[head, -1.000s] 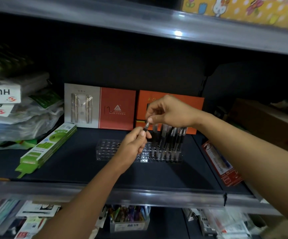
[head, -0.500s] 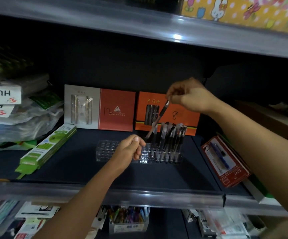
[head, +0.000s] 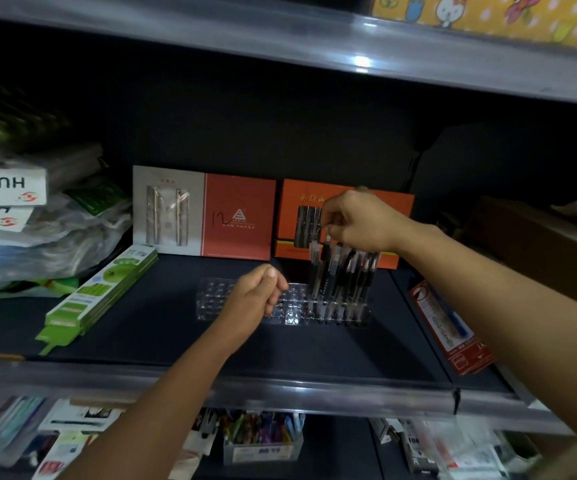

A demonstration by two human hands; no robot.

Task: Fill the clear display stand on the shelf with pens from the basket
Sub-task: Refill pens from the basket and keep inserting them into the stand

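Observation:
A clear display stand (head: pixel 216 299) with rows of holes lies on the dark shelf. Several black pens (head: pixel 346 271) stand upright in its right end; its left part holds none. My right hand (head: pixel 356 220) hovers above the pens and pinches the top of one pen (head: pixel 322 268), which stands nearly upright at the left edge of the group. My left hand (head: pixel 256 294) rests loosely curled over the middle of the stand, nothing visible in it. The basket is out of view.
Two pen gift boxes, a grey-and-red one (head: pixel 204 213) and an orange one (head: pixel 398 206), lean on the back wall. A green pack (head: pixel 100 292) lies left, a red pen pack (head: pixel 449 327) right. Stacked bags and boxes (head: pixel 20 216) fill the far left. Another shelf's edge (head: pixel 314 46) hangs overhead.
My right hand took the pen from the left, lifted it up and right, then lowered it, tilted to nearly upright, at the left of the standing pens. My left hand sank onto the stand.

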